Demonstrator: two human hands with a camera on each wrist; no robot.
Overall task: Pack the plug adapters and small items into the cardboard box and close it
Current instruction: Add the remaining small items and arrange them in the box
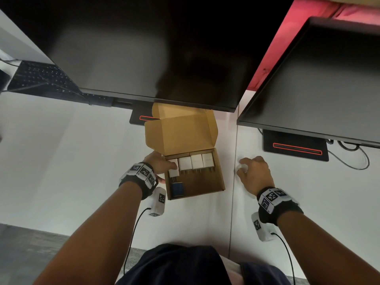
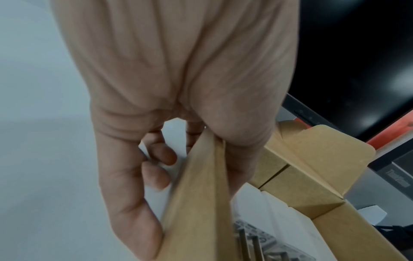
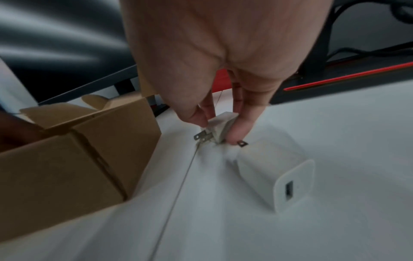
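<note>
- Currently the open brown cardboard box sits on the white desk at the centre of the head view, its lid flap standing back at twelve o'clock, under the black monitor.
- Four white plug adapters lie in a row along the box's far wall with prongs pointing to six o'clock, probably to pack them tightly; a small dark blue item lies at the seven o'clock corner.
- At the box's nine o'clock wall, the left hand grips the cardboard, thumb inside against the leftmost adapter and fingers curled outside, seemingly to steady the box.
- At three o'clock, apart from the box, the right hand pinches a small white plug adapter between thumb and fingertips, just above the desk.
- Beside it, a second white cube-shaped adapter lies loose on the desk, port facing the wrist camera.
- Around these, a second black monitor overhangs at one o'clock and a black keyboard lies at ten o'clock.
- Judging by the layout, the box's near wall is what the carried adapter must clear; the lid stays open until both are packed.
</note>
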